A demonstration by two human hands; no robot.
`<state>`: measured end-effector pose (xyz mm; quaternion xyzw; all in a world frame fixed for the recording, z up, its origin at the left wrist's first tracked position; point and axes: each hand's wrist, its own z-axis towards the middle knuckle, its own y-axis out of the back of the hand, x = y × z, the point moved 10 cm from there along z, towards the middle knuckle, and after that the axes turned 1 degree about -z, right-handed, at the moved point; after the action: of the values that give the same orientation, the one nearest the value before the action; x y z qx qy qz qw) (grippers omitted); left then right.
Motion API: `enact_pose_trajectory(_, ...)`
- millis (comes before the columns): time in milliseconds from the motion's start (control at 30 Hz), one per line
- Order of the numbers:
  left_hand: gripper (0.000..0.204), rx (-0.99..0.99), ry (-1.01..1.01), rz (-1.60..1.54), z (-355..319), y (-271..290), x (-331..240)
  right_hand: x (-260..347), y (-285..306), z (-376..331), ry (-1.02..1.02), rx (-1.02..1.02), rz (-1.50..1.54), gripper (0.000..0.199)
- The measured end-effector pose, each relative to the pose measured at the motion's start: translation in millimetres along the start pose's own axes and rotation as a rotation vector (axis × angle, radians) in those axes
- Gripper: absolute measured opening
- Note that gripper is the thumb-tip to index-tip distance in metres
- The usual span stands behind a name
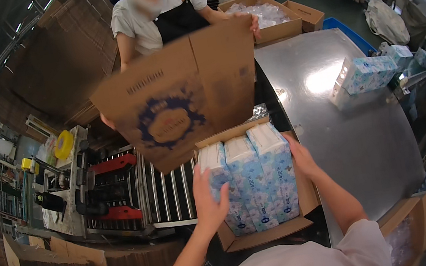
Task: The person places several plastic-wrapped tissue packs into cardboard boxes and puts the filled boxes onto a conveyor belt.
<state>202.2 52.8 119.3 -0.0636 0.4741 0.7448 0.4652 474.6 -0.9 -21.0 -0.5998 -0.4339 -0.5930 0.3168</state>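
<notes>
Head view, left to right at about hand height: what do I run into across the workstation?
Lower red bar, bare stretch of silver rollers, left hand, middle floral pack, right hand, metal tabletop.

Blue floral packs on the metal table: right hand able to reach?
Probably, with a stretch: nothing visible stands between the right hand and the blue floral packs across the metal table.

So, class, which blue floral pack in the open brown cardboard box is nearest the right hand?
The rightmost blue floral pack, beside the right hand; the others are further left.
</notes>
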Motion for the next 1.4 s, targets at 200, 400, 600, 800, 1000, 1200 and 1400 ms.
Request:
enact_pose_trajectory(200,0.042,0.479,-0.129,0.258,26.6,-111.4,25.2,85.1,-84.3,13.6,0.653,0.415,-1.063,0.067)
enact_pose_trajectory(400,0.054,0.797,0.141,0.342,36.9,-191.2,91.4,-7.4,-111.5,93.2,0.359,0.603,-1.274,0.072)
enact_pose_trajectory(600,0.035,0.256,0.083,0.41,18.6,-198.6,139.8,-3.3,-129.8,84.6,0.653,0.188,-1.195,0.032)
enact_pose_trajectory(800,0.066,0.498,0.176,0.283,-60.3,-204.8,95.8,-33.2,-100.3,-1.2,0.621,-0.1,-1.257,0.054)
enact_pose_trajectory(1000,0.078,1.012,0.108,0.362,-65.7,-273.0,146.9,-62.8,-121.5,38.2,0.603,0.039,-1.319,0.056)
enact_pose_trajectory(1200,0.081,1.558,-0.022,-0.666,-180.9,-185.1,23.5,78.6,-97.9,28.0,0.968,-0.168,-0.746,0.036)
enact_pose_trajectory(1400,0.073,1.77,-0.351,-0.207,-217.3,-162.9,-1.2,56.5,-104.5,40.4,0.78,-0.158,-1.086,0.05)
